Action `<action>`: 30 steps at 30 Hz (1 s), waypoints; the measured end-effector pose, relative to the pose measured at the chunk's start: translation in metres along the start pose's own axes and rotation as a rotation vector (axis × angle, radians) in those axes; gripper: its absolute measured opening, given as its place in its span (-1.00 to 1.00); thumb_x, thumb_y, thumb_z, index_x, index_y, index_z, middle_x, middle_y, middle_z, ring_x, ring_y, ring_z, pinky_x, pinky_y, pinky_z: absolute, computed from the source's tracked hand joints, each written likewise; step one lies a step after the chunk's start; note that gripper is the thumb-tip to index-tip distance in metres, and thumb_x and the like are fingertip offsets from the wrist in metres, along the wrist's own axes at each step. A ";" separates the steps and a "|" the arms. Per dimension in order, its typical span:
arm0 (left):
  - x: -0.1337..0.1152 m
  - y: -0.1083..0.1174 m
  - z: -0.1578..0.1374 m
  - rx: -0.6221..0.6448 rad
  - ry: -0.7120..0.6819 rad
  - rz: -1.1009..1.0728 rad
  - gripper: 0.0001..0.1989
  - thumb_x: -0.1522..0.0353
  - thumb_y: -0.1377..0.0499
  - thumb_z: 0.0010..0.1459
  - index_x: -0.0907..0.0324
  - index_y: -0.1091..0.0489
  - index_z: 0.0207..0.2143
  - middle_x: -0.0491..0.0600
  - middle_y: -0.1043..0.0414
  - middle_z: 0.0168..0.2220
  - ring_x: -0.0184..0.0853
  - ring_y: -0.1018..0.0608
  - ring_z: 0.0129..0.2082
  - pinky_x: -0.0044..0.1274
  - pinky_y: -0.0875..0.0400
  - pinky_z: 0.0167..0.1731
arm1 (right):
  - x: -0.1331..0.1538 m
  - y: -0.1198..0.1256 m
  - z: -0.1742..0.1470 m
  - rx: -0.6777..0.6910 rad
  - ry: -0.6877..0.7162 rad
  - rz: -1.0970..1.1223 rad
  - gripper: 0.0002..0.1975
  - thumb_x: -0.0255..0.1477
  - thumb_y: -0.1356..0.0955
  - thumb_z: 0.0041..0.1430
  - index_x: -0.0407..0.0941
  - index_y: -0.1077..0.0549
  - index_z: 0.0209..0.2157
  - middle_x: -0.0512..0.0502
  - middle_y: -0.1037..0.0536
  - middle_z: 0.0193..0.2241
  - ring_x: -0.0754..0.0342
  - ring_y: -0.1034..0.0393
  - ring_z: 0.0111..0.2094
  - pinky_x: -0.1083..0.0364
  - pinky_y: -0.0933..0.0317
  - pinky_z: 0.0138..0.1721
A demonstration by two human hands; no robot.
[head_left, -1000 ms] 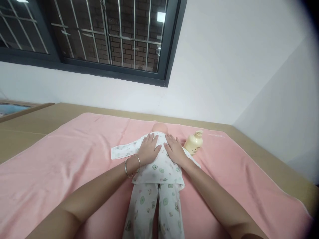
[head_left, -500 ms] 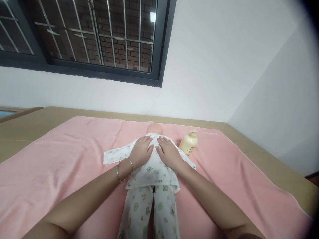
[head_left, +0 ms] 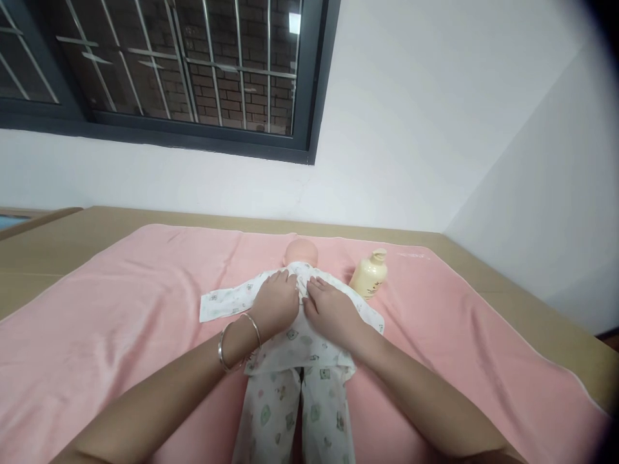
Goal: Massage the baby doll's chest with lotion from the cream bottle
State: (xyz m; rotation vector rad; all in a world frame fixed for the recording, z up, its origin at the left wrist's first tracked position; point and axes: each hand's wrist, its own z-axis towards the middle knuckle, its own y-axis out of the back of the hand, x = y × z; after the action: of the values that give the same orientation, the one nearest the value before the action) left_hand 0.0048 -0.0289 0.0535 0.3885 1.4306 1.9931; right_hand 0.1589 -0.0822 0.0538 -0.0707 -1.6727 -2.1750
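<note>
A baby doll lies stretched out away from me, its bald head [head_left: 300, 251] at the far end. It wears a white patterned shirt [head_left: 309, 348] and matching trousers [head_left: 275, 412]. My left hand [head_left: 278, 301], with bangles [head_left: 222, 348] at the wrist, rests on the left upper part of the doll's torso, fingers bent slightly and laid on the cloth. On the right side, my right hand [head_left: 333, 309] lies with fingers extended and thumb apart. Between the hands the shirt is wrinkled. Neither hand visibly holds anything.
Right of the doll's shoulder stands a pale yellow pump bottle [head_left: 370, 277]. A pink blanket [head_left: 145, 309] spreads under the doll over a tan surface [head_left: 512, 303]. Behind are a white wall [head_left: 387, 129] and a dark-framed barred window [head_left: 309, 96].
Both hands have slid slightly down the torso towards me, showing more of the doll's head and collar. The left thumb has drawn in, and the shirt has wrinkled between the hands.
</note>
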 end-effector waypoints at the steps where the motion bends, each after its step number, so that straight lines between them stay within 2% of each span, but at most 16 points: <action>1: -0.002 0.001 0.000 -0.016 -0.015 -0.030 -0.75 0.45 0.07 0.23 0.26 -0.39 -0.20 0.16 -0.45 -0.18 -0.13 -0.47 -0.12 -0.29 -0.35 -0.04 | 0.001 0.004 -0.001 0.014 0.002 0.009 -0.66 -0.41 -0.16 0.32 -0.17 -0.43 0.00 -0.25 -0.49 0.05 -0.07 -0.29 0.14 0.02 -0.12 0.12; 3: -0.001 0.001 0.002 -0.058 -0.014 -0.129 -0.75 0.43 0.07 0.25 0.24 -0.38 -0.19 0.12 -0.45 -0.15 -0.16 -0.46 -0.08 -0.32 -0.34 0.01 | -0.004 0.009 0.001 0.021 -0.013 0.041 -0.68 -0.37 -0.13 0.35 -0.11 -0.46 -0.11 -0.18 -0.55 -0.07 -0.04 -0.37 0.04 0.05 -0.17 0.03; 4: 0.001 -0.002 0.004 -0.073 0.003 -0.177 -0.74 0.40 0.06 0.26 0.24 -0.38 -0.14 0.12 -0.44 -0.10 -0.16 -0.45 -0.04 -0.33 -0.33 0.04 | -0.009 0.008 0.004 0.011 -0.027 0.058 -0.66 -0.33 -0.12 0.37 -0.10 -0.46 -0.11 -0.18 -0.55 -0.06 -0.04 -0.36 0.05 0.05 -0.17 0.02; 6: 0.008 -0.009 0.008 -0.074 0.059 -0.228 -0.68 0.31 0.04 0.29 0.27 -0.34 -0.02 0.16 -0.41 0.00 -0.12 -0.42 0.04 -0.30 -0.30 0.08 | -0.023 0.003 0.014 -0.005 -0.065 0.083 -0.59 -0.25 -0.08 0.40 -0.13 -0.41 0.01 -0.22 -0.48 0.06 -0.06 -0.27 0.15 0.01 -0.11 0.10; 9: 0.020 -0.020 0.017 -0.021 0.135 -0.238 -0.56 0.18 0.03 0.29 0.30 -0.29 0.06 0.21 -0.37 0.08 -0.06 -0.39 0.10 -0.22 -0.25 0.13 | -0.048 -0.010 0.029 0.037 -0.166 0.088 -0.42 -0.13 -0.04 0.39 -0.18 -0.22 0.23 -0.31 -0.23 0.27 -0.12 -0.03 0.31 -0.14 0.13 0.25; 12: 0.031 -0.028 0.024 0.010 0.164 -0.242 -0.48 0.11 0.06 0.29 0.28 -0.26 0.12 0.20 -0.30 0.18 -0.05 -0.31 0.20 -0.20 -0.15 0.20 | -0.068 -0.018 0.037 0.091 -0.258 0.080 -0.32 -0.05 0.02 0.38 -0.21 -0.16 0.28 -0.34 -0.16 0.30 -0.15 0.07 0.35 -0.23 0.31 0.29; 14: 0.033 -0.030 0.025 0.015 0.176 -0.214 -0.44 0.09 0.07 0.29 0.28 -0.21 0.17 0.21 -0.22 0.24 -0.04 -0.22 0.27 -0.19 -0.09 0.24 | -0.072 -0.019 0.038 0.081 -0.251 0.058 -0.32 -0.07 0.04 0.39 -0.23 -0.18 0.27 -0.36 -0.18 0.29 -0.15 0.06 0.34 -0.24 0.34 0.30; 18: 0.018 -0.024 0.014 0.032 0.175 -0.069 -0.45 0.17 0.11 0.32 0.36 -0.16 0.21 0.29 -0.18 0.26 0.01 -0.19 0.30 -0.14 -0.06 0.23 | -0.052 -0.018 0.029 0.014 -0.167 -0.017 -0.38 -0.19 0.02 0.41 -0.30 -0.18 0.27 -0.39 -0.13 0.30 -0.18 0.10 0.35 -0.23 0.28 0.31; 21: -0.001 -0.011 -0.005 0.030 0.038 0.037 -0.52 0.33 0.05 0.26 0.41 -0.22 0.15 0.34 -0.25 0.20 0.04 -0.27 0.24 -0.12 -0.12 0.18 | -0.018 -0.016 0.011 0.003 -0.083 0.003 -0.37 -0.22 -0.04 0.39 -0.39 -0.09 0.29 -0.42 -0.08 0.32 -0.21 0.13 0.36 -0.21 0.17 0.31; 24: -0.012 0.001 -0.016 0.030 -0.107 0.048 -0.64 0.44 -0.05 0.11 0.36 -0.37 -0.03 0.29 -0.42 0.00 0.01 -0.41 0.09 -0.16 -0.25 0.09 | 0.011 -0.013 -0.008 -0.010 0.020 0.043 -0.44 -0.34 -0.09 0.36 -0.36 -0.15 0.28 -0.36 -0.13 0.31 -0.17 0.09 0.35 -0.16 0.10 0.32; 27: -0.007 0.005 -0.010 -0.010 -0.051 -0.063 -0.80 0.46 -0.01 0.13 0.25 -0.42 -0.27 0.14 -0.48 -0.27 -0.11 -0.51 -0.18 -0.26 -0.40 -0.08 | 0.020 -0.009 -0.014 -0.033 0.025 0.134 -0.50 -0.43 -0.15 0.29 -0.25 -0.28 0.22 -0.23 -0.26 0.26 -0.12 -0.03 0.32 -0.11 0.00 0.30; 28: -0.003 0.002 -0.006 -0.047 -0.017 -0.129 -0.78 0.47 0.03 0.16 0.22 -0.41 -0.29 0.11 -0.48 -0.28 -0.15 -0.51 -0.19 -0.29 -0.41 -0.09 | 0.018 -0.009 -0.012 -0.058 0.009 0.167 -0.51 -0.45 -0.16 0.27 -0.21 -0.32 0.20 -0.20 -0.31 0.23 -0.09 -0.09 0.29 -0.08 -0.03 0.28; 30: 0.006 -0.006 0.004 -0.140 0.027 -0.262 -0.74 0.48 0.07 0.20 0.20 -0.41 -0.22 0.08 -0.49 -0.18 -0.20 -0.50 -0.10 -0.32 -0.40 -0.02 | 0.008 -0.011 -0.003 -0.115 -0.021 0.204 -0.55 -0.43 -0.16 0.29 -0.16 -0.34 0.17 -0.17 -0.37 0.19 -0.05 -0.16 0.25 -0.06 -0.05 0.26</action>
State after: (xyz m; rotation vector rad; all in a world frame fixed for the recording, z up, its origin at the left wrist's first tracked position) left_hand 0.0048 -0.0204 0.0488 0.1071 1.2772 1.8756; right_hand 0.1483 -0.0845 0.0451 -0.2835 -1.4798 -2.1198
